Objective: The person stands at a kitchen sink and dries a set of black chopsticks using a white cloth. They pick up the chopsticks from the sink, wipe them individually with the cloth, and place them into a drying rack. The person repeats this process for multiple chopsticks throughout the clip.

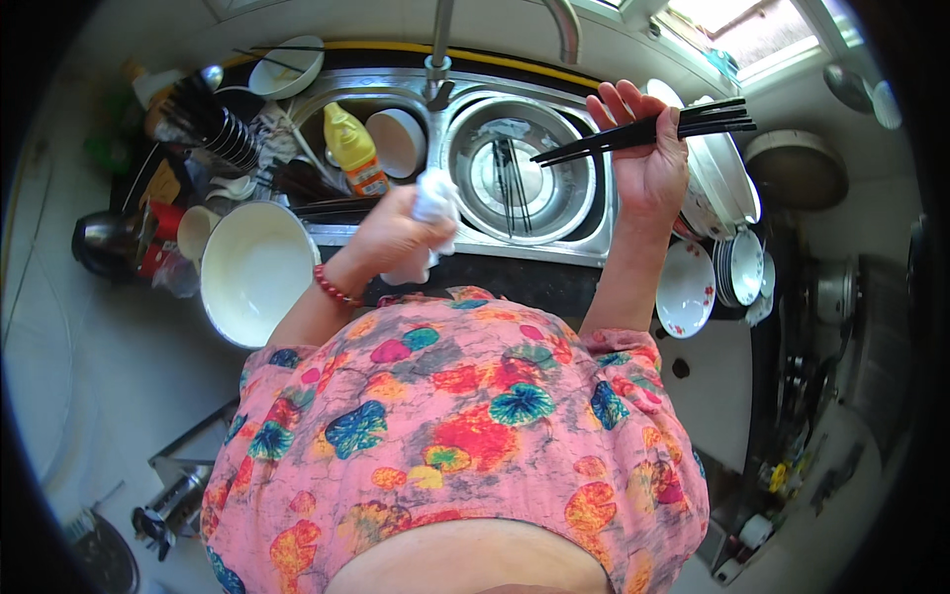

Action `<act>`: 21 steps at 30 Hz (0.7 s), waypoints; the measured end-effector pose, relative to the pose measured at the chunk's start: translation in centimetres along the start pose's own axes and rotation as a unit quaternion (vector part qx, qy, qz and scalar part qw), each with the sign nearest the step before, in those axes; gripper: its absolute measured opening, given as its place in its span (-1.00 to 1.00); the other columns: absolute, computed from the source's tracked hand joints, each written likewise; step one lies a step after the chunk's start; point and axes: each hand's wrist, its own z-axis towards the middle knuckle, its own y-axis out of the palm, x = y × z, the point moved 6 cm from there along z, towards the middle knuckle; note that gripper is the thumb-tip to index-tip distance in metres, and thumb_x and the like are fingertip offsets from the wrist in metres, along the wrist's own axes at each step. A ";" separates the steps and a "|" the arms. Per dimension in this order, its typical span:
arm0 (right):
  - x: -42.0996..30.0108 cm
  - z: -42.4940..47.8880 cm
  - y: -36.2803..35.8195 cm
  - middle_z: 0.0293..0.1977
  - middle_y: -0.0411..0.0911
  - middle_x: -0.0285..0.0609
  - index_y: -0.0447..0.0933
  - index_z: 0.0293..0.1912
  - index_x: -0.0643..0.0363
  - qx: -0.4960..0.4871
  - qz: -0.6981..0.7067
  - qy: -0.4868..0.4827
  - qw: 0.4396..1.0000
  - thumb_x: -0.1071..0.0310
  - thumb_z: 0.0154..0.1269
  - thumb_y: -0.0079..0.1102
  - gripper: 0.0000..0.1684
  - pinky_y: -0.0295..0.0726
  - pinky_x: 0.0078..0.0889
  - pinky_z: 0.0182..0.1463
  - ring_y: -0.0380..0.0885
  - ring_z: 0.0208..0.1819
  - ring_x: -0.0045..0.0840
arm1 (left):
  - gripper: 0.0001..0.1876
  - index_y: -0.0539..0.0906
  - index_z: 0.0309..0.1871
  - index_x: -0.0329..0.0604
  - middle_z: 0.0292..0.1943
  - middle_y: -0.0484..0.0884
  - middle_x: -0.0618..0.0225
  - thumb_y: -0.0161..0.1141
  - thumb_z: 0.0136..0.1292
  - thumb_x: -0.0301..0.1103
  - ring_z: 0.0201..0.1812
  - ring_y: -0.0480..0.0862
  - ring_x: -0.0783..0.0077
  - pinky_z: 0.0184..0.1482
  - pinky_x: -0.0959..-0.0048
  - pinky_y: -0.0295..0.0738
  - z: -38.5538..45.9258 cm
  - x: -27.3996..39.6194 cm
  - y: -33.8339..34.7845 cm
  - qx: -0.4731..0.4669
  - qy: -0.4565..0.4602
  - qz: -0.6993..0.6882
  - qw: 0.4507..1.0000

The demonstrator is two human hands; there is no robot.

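Observation:
A white cloth (pixel 434 199) is bunched in my left hand (pixel 393 230), which is just in front of the sink's middle divider. My right hand (pixel 646 167) is raised beside the right basin, palm up. Across that palm lies a bundle of black chopsticks (pixel 716 119), pinned under the thumb while the other fingers stay loosely curled. The tips of the bundle reach left over a round metal basin (pixel 454 189) set in the right sink bowl. More dark chopsticks (pixel 506 178) lie inside the basin.
A yellow detergent bottle (pixel 349 141) and a white bowl (pixel 397 141) stand in the left sink bowl. A large white basin (pixel 256 275) sits at the left. A chopstick holder (pixel 230 137) is behind it. Stacked dishes (pixel 716 178) flank my right arm; the faucet (pixel 439 44) rises behind.

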 end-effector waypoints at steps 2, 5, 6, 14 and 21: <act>0.1 -0.9 0.9 -0.37 0.56 0.07 0.49 -0.27 0.33 -0.036 -0.107 0.015 0.993 0.18 0.37 -0.11 -0.62 0.59 -0.21 -0.27 0.57 -0.38 -0.26 | -0.63 0.42 0.02 -0.23 -0.19 0.53 0.34 0.22 0.14 -0.46 -0.21 0.58 0.49 -0.11 0.44 0.54 0.1 1.1 -1.2 0.035 -0.012 -0.068 0.997; 4.9 -3.3 2.6 -0.61 0.51 -0.14 0.52 -0.35 0.26 -0.097 -0.306 0.199 0.926 0.22 0.31 0.03 -0.71 0.33 -0.68 -0.68 0.38 -0.75 -0.66 | -0.54 0.35 0.13 -0.24 -0.09 0.51 0.29 0.19 0.18 -0.40 -0.10 0.57 0.45 -0.07 0.41 0.54 0.5 3.6 -0.9 0.003 0.057 -0.109 0.992; 6.8 -4.2 3.3 -0.62 0.50 -0.18 0.51 -0.36 0.25 -0.154 -0.338 0.261 0.891 0.22 0.31 0.02 -0.72 0.31 -0.69 -0.68 0.36 -0.75 -0.69 | -0.71 0.47 -0.03 -0.25 -0.23 0.56 0.37 0.18 0.20 -0.38 -0.23 0.57 0.53 -0.20 0.55 0.49 0.5 4.3 -0.2 0.009 0.076 -0.110 0.991; 11.6 -7.3 5.0 -0.52 0.50 -0.27 0.38 -0.07 0.31 -0.246 -0.295 0.384 0.840 0.35 0.29 -0.01 -0.72 0.37 -0.73 -0.59 0.41 -0.66 -0.72 | -0.81 0.54 -0.19 -0.18 -0.36 0.62 0.35 0.25 0.13 -0.45 -0.37 0.63 0.49 -0.43 0.49 0.58 2.1 3.4 0.1 0.032 0.115 -0.269 0.956; 11.6 -9.2 1.3 -0.47 0.49 -0.28 0.38 -0.05 0.32 -0.222 -0.307 0.394 0.837 0.35 0.34 -0.05 -0.73 0.41 -0.71 -0.51 0.43 -0.59 -0.74 | -0.82 0.50 -0.20 -0.19 -0.34 0.61 0.31 0.22 0.13 -0.53 -0.33 0.63 0.40 -0.21 0.42 0.55 1.8 4.1 -2.6 0.163 0.166 -0.343 0.910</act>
